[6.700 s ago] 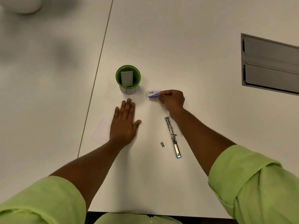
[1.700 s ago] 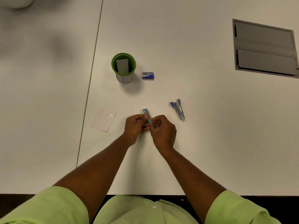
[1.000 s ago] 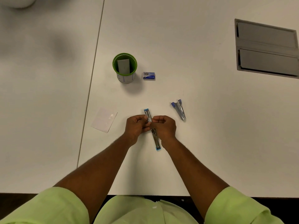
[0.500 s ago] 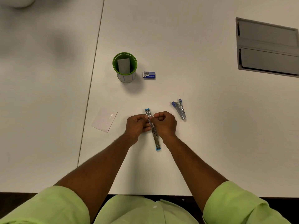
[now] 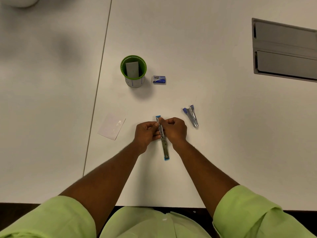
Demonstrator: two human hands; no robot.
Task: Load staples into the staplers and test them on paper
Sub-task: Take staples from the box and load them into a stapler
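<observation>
A light-blue stapler (image 5: 165, 148) lies swung fully open and flat on the white table (image 5: 214, 152), stretched toward me. My left hand (image 5: 145, 133) pinches its far half from the left side. My right hand (image 5: 175, 129) holds the same half from the right, fingertips at the metal staple channel. Whether staples sit in the channel is hidden by my fingers. A second stapler (image 5: 192, 115), dark blue and chrome, lies closed to the right of my hands. A small blue staple box (image 5: 159, 79) rests farther back. A white sheet of paper (image 5: 111, 126) lies to the left.
A green cup (image 5: 133, 70) with a grey card inside stands left of the staple box. A grey recessed hatch (image 5: 284, 50) is set into the table at the far right. A seam (image 5: 97, 93) between two tabletops runs down the left.
The stapler was folded in my hands 1.7 s ago; it now lies opened out flat. My fingers have shifted along its far half in the last half second.
</observation>
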